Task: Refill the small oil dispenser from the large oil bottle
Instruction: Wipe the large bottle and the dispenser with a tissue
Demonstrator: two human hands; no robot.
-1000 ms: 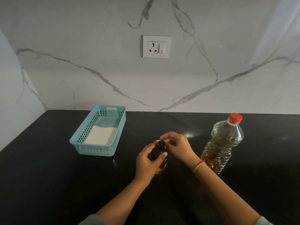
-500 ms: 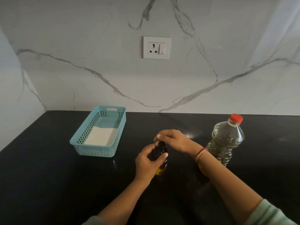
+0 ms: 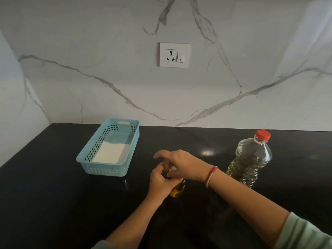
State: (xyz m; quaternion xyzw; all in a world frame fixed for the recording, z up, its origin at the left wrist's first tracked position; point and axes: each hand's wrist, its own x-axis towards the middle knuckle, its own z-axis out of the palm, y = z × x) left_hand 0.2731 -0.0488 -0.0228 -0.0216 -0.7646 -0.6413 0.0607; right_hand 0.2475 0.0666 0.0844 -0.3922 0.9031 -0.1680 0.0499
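Two hands meet at the small oil dispenser standing on the table: the left hand grips its body steady while the right hand pinches its top, probably to unscrew it.

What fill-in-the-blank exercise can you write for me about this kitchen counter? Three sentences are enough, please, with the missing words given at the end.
1. The large oil bottle is closed with a ____ cap.
2. The bracelet sits on the wrist of the ____ hand.
3. The left hand grips the small oil dispenser, and the blue basket stands on the counter to the ____ of it.

Missing words: red; right; left.
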